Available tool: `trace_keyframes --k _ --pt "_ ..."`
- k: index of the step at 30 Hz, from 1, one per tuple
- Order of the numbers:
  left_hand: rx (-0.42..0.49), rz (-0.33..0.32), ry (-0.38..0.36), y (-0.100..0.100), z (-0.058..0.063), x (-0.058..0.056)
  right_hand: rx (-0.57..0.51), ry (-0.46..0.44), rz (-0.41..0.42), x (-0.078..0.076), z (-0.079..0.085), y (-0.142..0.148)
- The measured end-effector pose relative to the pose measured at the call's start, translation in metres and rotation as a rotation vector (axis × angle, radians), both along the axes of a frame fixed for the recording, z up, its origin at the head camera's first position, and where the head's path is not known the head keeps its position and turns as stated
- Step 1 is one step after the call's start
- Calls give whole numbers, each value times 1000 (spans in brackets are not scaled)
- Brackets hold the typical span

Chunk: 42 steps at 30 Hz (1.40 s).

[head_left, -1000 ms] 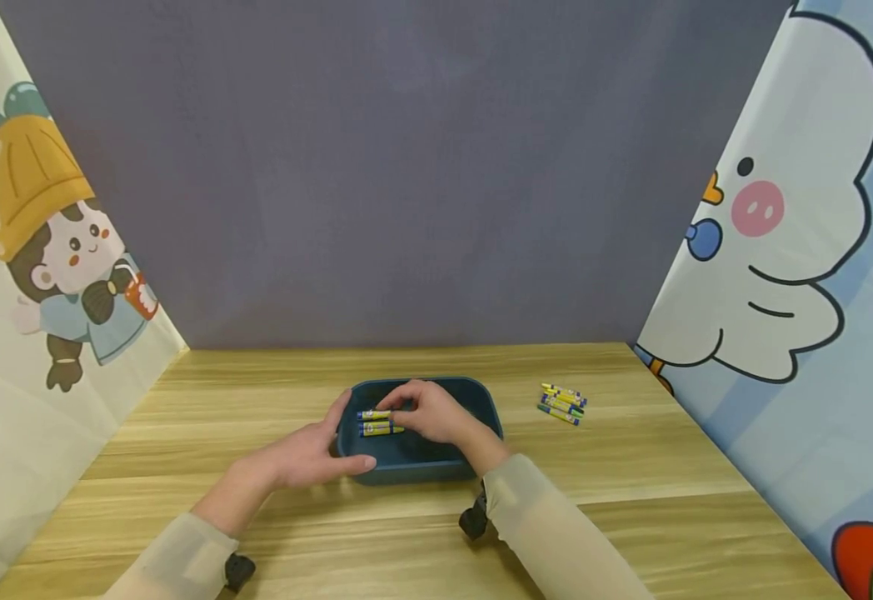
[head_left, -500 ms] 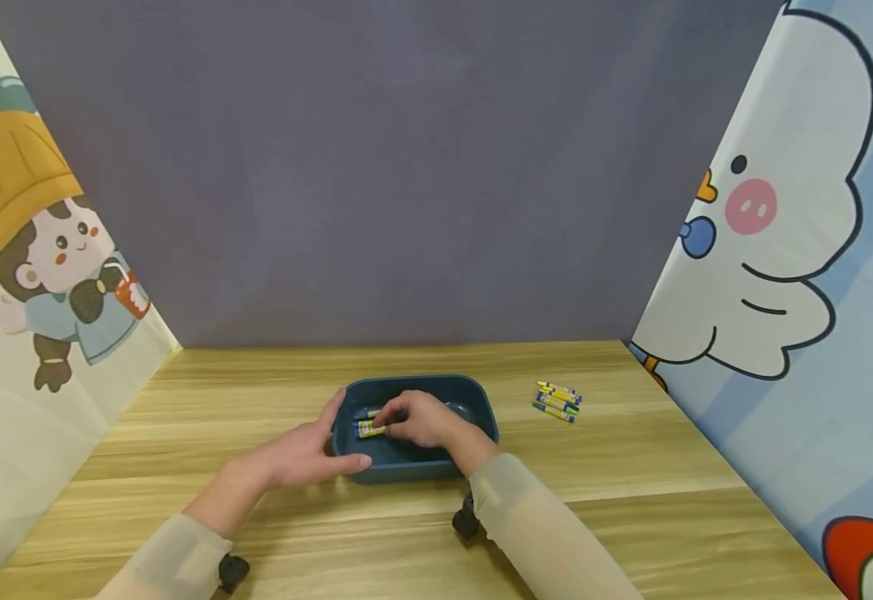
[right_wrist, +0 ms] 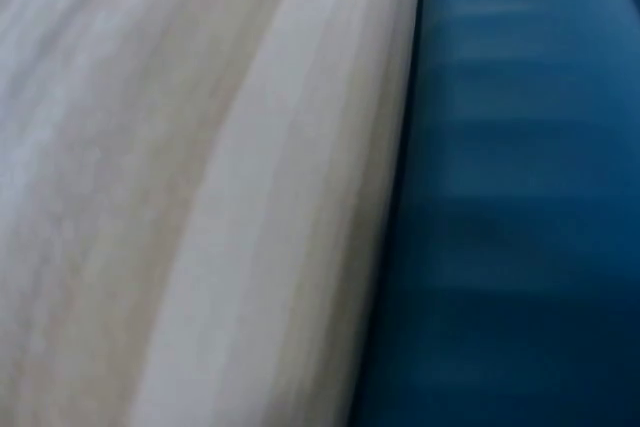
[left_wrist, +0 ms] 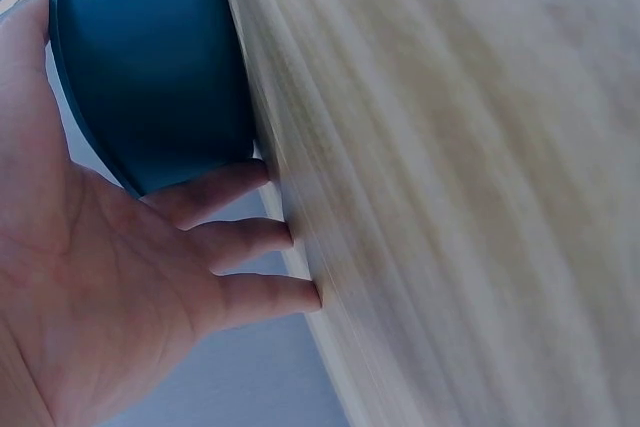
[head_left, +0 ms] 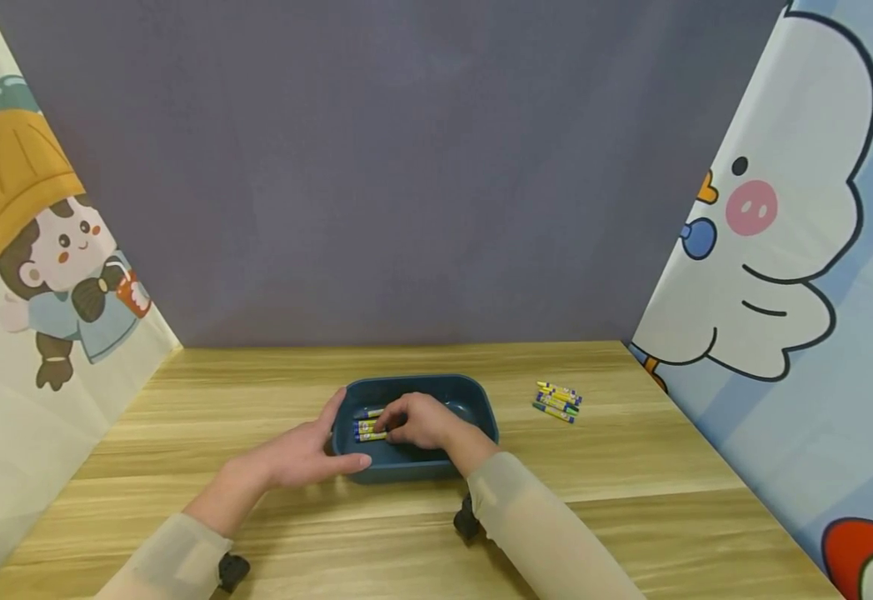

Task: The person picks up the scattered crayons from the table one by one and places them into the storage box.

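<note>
A dark blue plastic bin (head_left: 406, 473) stands on the table, with several yellow-wrapped crayons (head_left: 365, 427) lying side by side at its left inside. My left hand (head_left: 297, 454) rests against the bin's left end, thumb along the front rim. In the left wrist view, its fingers (left_wrist: 265, 292) are straight and reach down to the tabletop beside the bin wall (left_wrist: 160, 57). Inside the bin, my right hand (head_left: 425, 421) pinches at the right ends of the front crayons with curled thumb and forefinger. Those ends are hidden. The right wrist view shows only the bin's outer wall (right_wrist: 510, 227) and tabletop.
To the right of the bin, several more crayons (head_left: 556, 402) lie in a loose cluster on the wooden table (head_left: 631, 467). A grey panel (head_left: 406, 167) closes off the back. Cartoon-printed panels (head_left: 774, 250) stand at both sides.
My right hand has moved slightly toward the bin's front, from the rear crayons to the front ones. The front crayons now lie more spread apart. My left hand keeps its place on the bin.
</note>
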<state>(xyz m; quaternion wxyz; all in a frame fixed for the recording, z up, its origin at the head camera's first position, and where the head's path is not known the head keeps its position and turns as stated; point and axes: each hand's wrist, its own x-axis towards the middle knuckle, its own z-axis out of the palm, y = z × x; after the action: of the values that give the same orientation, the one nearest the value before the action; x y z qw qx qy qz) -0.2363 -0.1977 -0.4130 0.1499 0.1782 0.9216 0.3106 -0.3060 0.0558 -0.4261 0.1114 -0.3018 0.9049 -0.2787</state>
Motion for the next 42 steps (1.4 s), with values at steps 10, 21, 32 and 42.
trace_keyframes --k 10,21,32,42 --pt "-9 -1 -3 0 2 2 -34 -8 0 1 1 0" --pt "-8 -14 5 0 0 -1 -136 -16 -27 1 9 6" --pt "4 -8 24 1 -1 -3 -296 47 -47 4 43 62" --pt "-14 4 41 3 -1 -2 -297 50 -225 7 50 165"
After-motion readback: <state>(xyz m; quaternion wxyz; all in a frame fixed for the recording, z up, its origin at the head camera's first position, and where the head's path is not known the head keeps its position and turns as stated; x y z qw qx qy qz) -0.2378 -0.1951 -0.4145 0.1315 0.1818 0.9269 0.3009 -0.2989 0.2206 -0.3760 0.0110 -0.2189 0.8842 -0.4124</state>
